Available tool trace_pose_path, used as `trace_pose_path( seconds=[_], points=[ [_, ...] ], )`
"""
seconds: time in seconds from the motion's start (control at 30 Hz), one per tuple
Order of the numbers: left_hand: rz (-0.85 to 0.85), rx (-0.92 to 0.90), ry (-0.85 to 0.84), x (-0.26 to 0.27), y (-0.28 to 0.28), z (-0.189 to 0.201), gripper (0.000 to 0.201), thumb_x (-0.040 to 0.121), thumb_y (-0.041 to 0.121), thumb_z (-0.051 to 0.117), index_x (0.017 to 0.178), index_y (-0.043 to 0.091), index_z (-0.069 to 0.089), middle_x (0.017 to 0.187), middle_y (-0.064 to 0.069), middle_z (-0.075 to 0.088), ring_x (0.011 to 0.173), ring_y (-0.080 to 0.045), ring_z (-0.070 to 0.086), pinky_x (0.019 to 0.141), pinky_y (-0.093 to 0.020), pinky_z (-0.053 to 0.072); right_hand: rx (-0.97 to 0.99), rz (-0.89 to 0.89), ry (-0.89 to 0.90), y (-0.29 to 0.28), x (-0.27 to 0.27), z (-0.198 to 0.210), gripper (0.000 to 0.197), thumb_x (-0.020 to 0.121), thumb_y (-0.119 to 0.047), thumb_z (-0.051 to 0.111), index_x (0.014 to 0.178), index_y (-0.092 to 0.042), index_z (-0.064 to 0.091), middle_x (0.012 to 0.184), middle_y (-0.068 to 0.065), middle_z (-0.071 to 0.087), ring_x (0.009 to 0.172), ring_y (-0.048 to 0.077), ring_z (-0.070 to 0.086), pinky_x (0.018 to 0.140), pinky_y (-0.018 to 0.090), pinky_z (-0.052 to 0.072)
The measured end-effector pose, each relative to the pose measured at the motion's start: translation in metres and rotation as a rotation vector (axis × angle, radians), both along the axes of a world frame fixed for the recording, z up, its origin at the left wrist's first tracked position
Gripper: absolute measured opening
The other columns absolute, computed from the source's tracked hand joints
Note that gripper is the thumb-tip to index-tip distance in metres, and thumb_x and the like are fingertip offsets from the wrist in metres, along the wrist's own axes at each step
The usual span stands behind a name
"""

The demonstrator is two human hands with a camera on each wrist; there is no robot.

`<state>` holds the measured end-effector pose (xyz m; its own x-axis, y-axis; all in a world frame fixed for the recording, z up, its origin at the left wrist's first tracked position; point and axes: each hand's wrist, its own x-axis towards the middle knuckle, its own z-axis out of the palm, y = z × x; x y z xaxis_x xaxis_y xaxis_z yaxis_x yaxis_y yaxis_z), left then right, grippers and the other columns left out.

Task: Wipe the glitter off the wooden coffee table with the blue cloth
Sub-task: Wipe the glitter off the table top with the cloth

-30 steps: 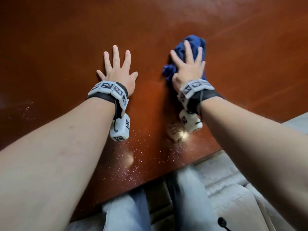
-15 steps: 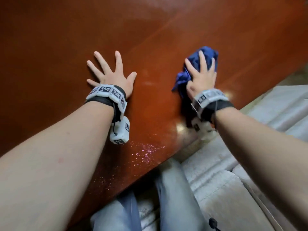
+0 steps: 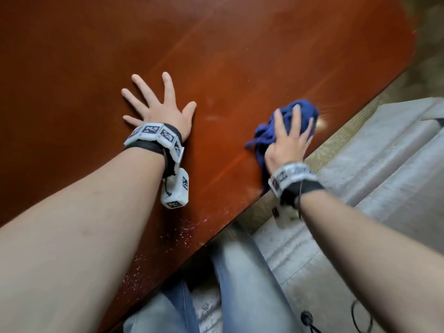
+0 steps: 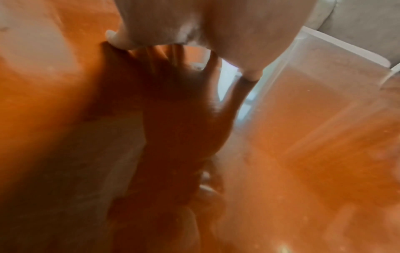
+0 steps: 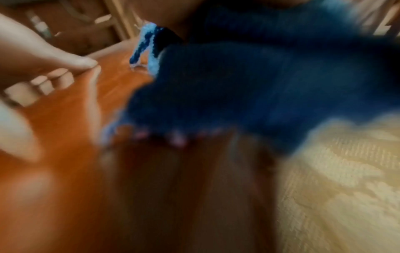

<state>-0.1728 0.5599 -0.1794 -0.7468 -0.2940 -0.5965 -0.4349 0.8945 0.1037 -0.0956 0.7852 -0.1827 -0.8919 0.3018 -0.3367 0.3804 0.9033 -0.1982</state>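
Head view: the right hand (image 3: pixel 289 143) presses its spread fingers onto the bunched blue cloth (image 3: pixel 295 116) at the surface (image 3: pixel 216 44) edge; the left hand (image 3: pixel 161 109) lies flat, empty. Remaining glitter (image 3: pixel 185 233) lies along the near edge, nearer the left arm.

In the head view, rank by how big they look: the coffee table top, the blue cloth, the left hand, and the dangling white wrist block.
1. coffee table top
2. and 3. left hand and blue cloth: too alike to rank, since the right hand covers part of the cloth
4. white wrist block
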Motion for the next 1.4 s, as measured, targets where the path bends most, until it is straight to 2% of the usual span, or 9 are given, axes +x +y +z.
trace_pose_path(
  seconds=[0.17,0.37,0.47,0.63,0.77,1.03,1.13,1.23,1.4],
  points=[
    [-0.020,-0.016,-0.009,-0.001,0.005,-0.002,0.079,0.091,0.066,0.038,0.152,0.039,-0.004,0.157,-0.015,-0.023,0.143,-0.044,-0.018,0.108,-0.070,0.005,-0.009,0.018,0.011,-0.030,-0.083,-0.006,0.076,0.069,-0.016,0.044,0.142,-0.037,0.035,0.158,0.001,0.010,0.141,0.044,0.002,0.109,0.061,0.011],
    [-0.023,-0.016,-0.029,-0.001,0.003,0.000,0.078,0.091,0.065,0.040,0.151,0.041,-0.004,0.158,-0.012,-0.024,0.143,-0.042,-0.019,0.109,-0.069,0.005,-0.159,0.542,-0.038,-0.051,0.037,-0.004,0.080,0.056,-0.018,0.053,0.135,-0.031,0.049,0.153,0.003,0.029,0.139,0.043,0.010,0.103,0.067,0.016],
    [-0.017,-0.028,-0.038,-0.001,0.002,0.000,0.079,0.091,0.067,0.039,0.151,0.042,-0.006,0.157,-0.012,-0.025,0.143,-0.042,-0.019,0.110,-0.068,0.005,-0.169,0.432,-0.103,0.007,0.036,0.001,0.084,0.053,-0.016,0.048,0.136,-0.032,0.047,0.155,0.002,0.024,0.141,0.041,0.006,0.107,0.066,0.011],
    [-0.018,-0.036,-0.045,-0.002,0.004,0.000,0.079,0.090,0.067,0.038,0.150,0.042,-0.006,0.157,-0.012,-0.026,0.143,-0.041,-0.020,0.110,-0.068,0.005,-0.040,0.036,0.003,0.032,-0.077,0.000,0.079,0.066,-0.013,0.044,0.140,-0.037,0.038,0.158,-0.001,0.012,0.142,0.041,0.002,0.111,0.062,0.008],
    [-0.026,-0.035,-0.049,-0.002,0.004,0.000,0.079,0.090,0.068,0.037,0.150,0.043,-0.008,0.157,-0.012,-0.026,0.143,-0.041,-0.020,0.110,-0.069,0.005,-0.059,0.151,-0.020,-0.025,-0.130,-0.005,0.079,0.070,-0.015,0.049,0.141,-0.045,0.032,0.158,-0.007,0.003,0.143,0.037,-0.005,0.111,0.058,0.003],
    [-0.042,-0.050,-0.047,-0.002,0.002,0.001,0.080,0.090,0.069,0.037,0.151,0.041,-0.008,0.157,-0.013,-0.024,0.144,-0.041,-0.018,0.109,-0.069,0.007,-0.168,0.593,-0.115,-0.033,0.039,0.002,0.081,0.060,-0.017,0.052,0.138,-0.035,0.042,0.156,-0.001,0.020,0.142,0.040,0.007,0.107,0.064,0.012],
    [-0.049,-0.051,-0.051,-0.002,0.002,0.001,0.081,0.090,0.069,0.036,0.151,0.040,-0.009,0.157,-0.014,-0.025,0.143,-0.042,-0.018,0.109,-0.069,0.006,-0.121,0.445,-0.220,0.021,0.038,0.007,0.088,0.056,-0.017,0.043,0.141,-0.037,0.036,0.158,-0.003,0.010,0.143,0.037,-0.002,0.111,0.061,0.007],
    [-0.072,-0.047,-0.044,0.000,0.001,0.000,0.081,0.090,0.069,0.036,0.151,0.040,-0.010,0.157,-0.014,-0.025,0.144,-0.042,-0.018,0.109,-0.069,0.007,-0.037,0.114,-0.065,0.055,-0.011,0.005,0.084,0.058,-0.014,0.037,0.140,-0.034,0.040,0.157,0.000,0.013,0.143,0.039,0.002,0.112,0.061,0.009],
    [-0.173,-0.057,-0.048,0.015,-0.009,0.000,0.081,0.091,0.068,0.037,0.151,0.040,-0.010,0.157,-0.011,-0.026,0.144,-0.038,-0.020,0.111,-0.067,0.007,-0.021,-0.165,-0.028,0.032,-0.074,-0.001,0.076,0.072,-0.012,0.038,0.142,-0.042,0.032,0.159,-0.004,0.004,0.143,0.039,-0.003,0.112,0.060,0.008]
  ],
)
